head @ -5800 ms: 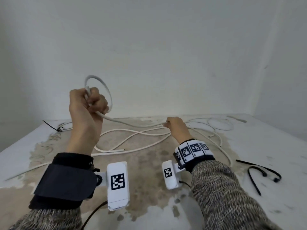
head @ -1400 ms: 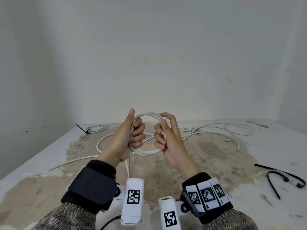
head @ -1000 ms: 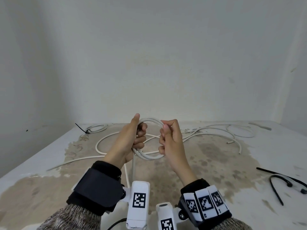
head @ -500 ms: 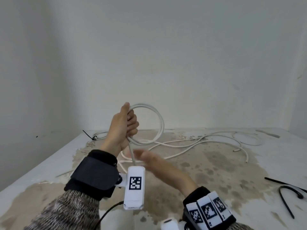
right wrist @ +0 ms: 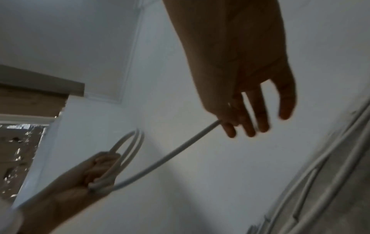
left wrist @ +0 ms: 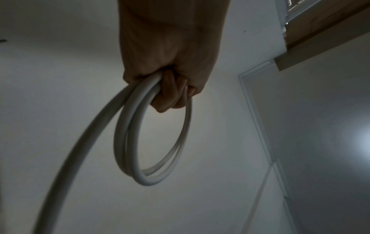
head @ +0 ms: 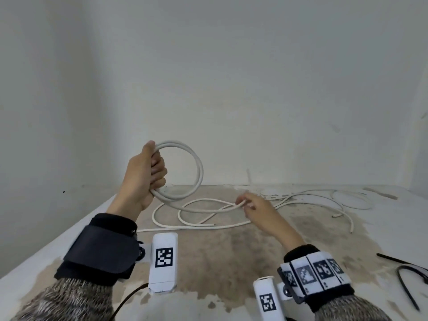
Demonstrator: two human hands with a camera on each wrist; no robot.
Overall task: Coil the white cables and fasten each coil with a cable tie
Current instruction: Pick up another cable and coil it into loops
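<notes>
Two round loops of smooth white cable (head: 183, 172) gripped in left hand (head: 144, 176); right hand (head: 258, 210) pinches the slack strand.

Evenly lit and fairly sharp in the head view, with soft, faint shadows and bowed lines toward the edges. Dim and grainy in both wrist views, hands reduced to dark shapes against pale walls. Hazy glare (left wrist: 360, 142) at right edge of left wrist view. Motion blur on cable (left wrist: 80, 142) and fingers (right wrist: 248, 126).
</notes>
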